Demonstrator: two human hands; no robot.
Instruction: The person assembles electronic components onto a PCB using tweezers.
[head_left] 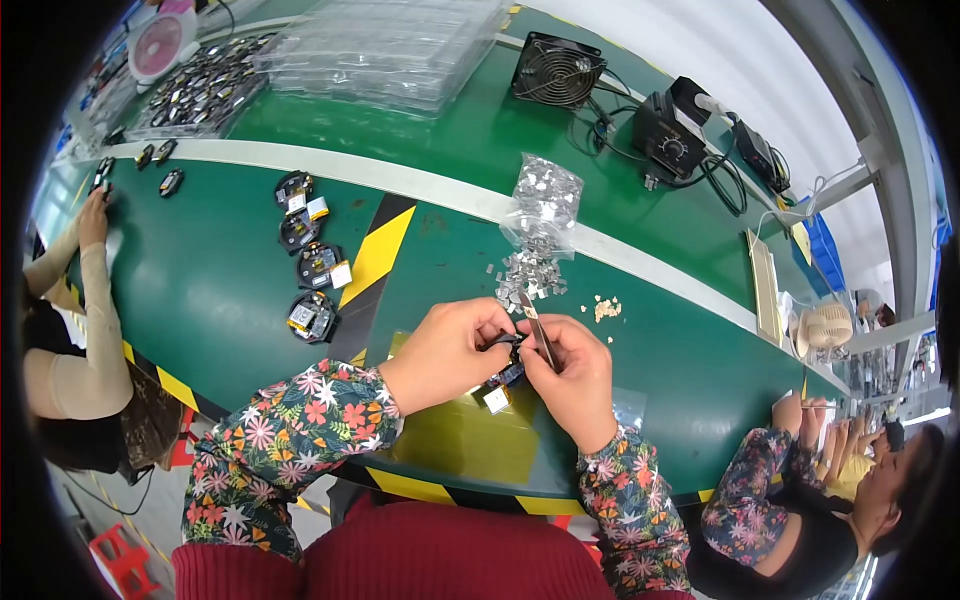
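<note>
Over a yellow translucent sheet (460,440), my two hands meet at a small dark electronic device (511,374). My left hand (440,352) pinches its upper edge, where the fingers partly cover it. A silver battery pack (497,400) hangs out at its near side. Tweezers (541,338) are gripped between the thumb and fingers of my right hand (572,385); whether their lower tip touches the device is hidden. Just beyond my fingers lies a pile of small silver-grey pieces (530,275), spilling from a clear plastic bag (545,195).
Several open round devices (314,316) stand in a column to the left, beside striped tape (378,250). Small beige bits (606,308) lie at right. Behind are stacked clear trays (380,50), a black fan (557,70) and a control box (668,140). Co-workers sit on both sides.
</note>
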